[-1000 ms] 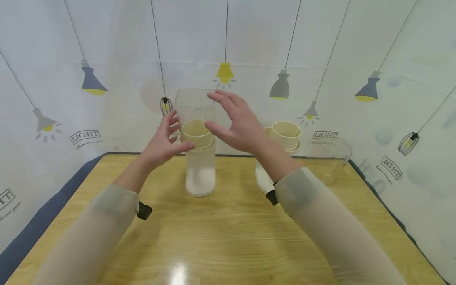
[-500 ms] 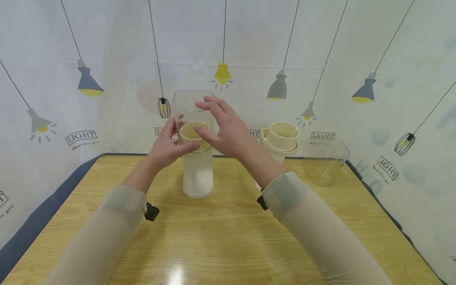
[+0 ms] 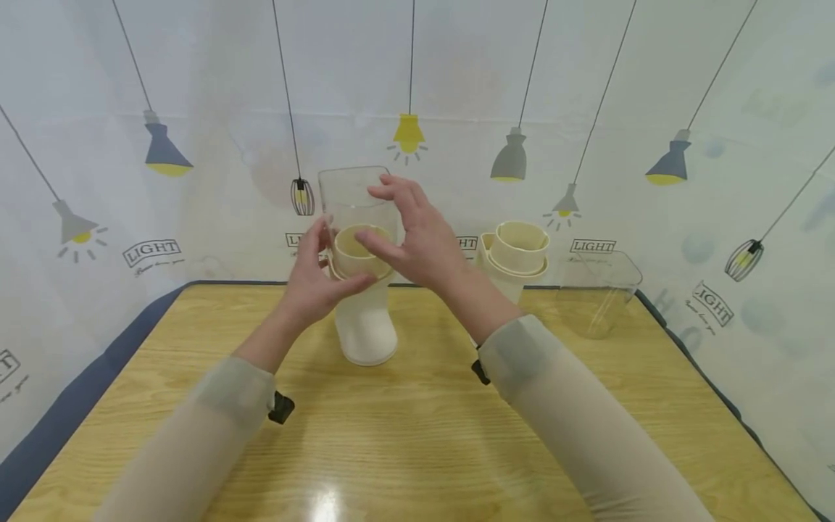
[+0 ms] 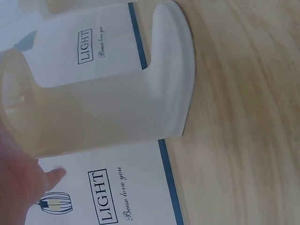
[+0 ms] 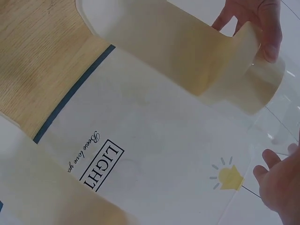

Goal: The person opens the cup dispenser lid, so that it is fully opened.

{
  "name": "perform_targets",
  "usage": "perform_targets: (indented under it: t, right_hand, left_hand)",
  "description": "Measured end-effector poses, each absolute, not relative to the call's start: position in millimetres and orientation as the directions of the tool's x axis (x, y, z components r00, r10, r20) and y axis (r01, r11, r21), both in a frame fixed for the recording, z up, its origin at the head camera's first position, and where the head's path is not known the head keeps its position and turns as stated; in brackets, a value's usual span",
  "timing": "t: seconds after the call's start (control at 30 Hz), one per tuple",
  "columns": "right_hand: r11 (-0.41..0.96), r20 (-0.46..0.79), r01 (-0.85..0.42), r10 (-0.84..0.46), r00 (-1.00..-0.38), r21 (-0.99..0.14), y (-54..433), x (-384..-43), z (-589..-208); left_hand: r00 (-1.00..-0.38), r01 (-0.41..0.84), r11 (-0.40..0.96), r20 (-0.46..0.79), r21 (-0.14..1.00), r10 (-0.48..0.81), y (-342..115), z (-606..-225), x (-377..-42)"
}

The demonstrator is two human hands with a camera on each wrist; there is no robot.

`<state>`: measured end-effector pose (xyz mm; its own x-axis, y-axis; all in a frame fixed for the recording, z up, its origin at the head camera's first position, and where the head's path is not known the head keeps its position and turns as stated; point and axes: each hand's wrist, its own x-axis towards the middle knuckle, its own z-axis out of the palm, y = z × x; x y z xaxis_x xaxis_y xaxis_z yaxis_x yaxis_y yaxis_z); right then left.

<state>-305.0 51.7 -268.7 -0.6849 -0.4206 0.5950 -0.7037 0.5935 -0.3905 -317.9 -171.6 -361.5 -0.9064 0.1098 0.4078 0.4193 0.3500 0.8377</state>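
Observation:
In the head view a white boot-shaped stand (image 3: 367,337) with a round cream collar (image 3: 355,264) stands on the table. A clear open-topped plastic container (image 3: 346,187) surrounds and rises above the collar, tilted slightly. My left hand (image 3: 316,279) holds the container's lower left side, thumb across the front. My right hand (image 3: 420,235) has its fingers at the upper right wall and its thumb in front. The right wrist view shows the left thumb (image 5: 270,50) over the collar and my right fingers (image 5: 272,161) bent near the clear wall; their exact contact is blurred.
A second white stand with a cream collar (image 3: 518,250) is at the right, partly behind my right forearm. Another clear container (image 3: 593,304) sits farther right on the wooden table (image 3: 404,435). A printed lamp-pattern curtain (image 3: 457,72) hangs behind the table's back edge.
My left hand has come rightward onto the container's lower side. The right hand has moved left and lower along its wall. The container now tilts slightly and the stand is turned a little.

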Motion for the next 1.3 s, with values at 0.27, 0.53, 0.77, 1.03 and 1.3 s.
perform_targets:
  t: [0.27, 0.53, 0.77, 1.03, 1.3]
  right_hand:
    - [0.579, 0.597, -0.717, -0.434, -0.674, -0.388, 51, -309, -277]
    - [0.557, 0.616, -0.727, -0.423, -0.665, -0.402, 47, -311, -281]
    - [0.531, 0.575, -0.674, -0.370, -0.730, -0.514, 44, -310, -284]
    - [0.525, 0.555, -0.621, -0.302, -0.775, -0.581, 38, -306, -282]
    - [0.516, 0.537, -0.542, -0.176, -0.825, -0.663, 21, -303, -271]
  left_hand:
    - [-0.915, 0.397, 0.357, 0.398, 0.846, 0.073, -168, -367, -314]
    - [-0.879, 0.413, 0.422, 0.474, 0.807, -0.046, -150, -369, -306]
    - [-0.853, 0.421, 0.433, 0.510, 0.797, -0.109, -136, -371, -301]
    - [-0.907, 0.367, 0.436, 0.420, 0.822, -0.028, -138, -361, -304]
    - [-0.929, 0.312, 0.452, 0.369, 0.835, -0.041, -139, -360, -305]
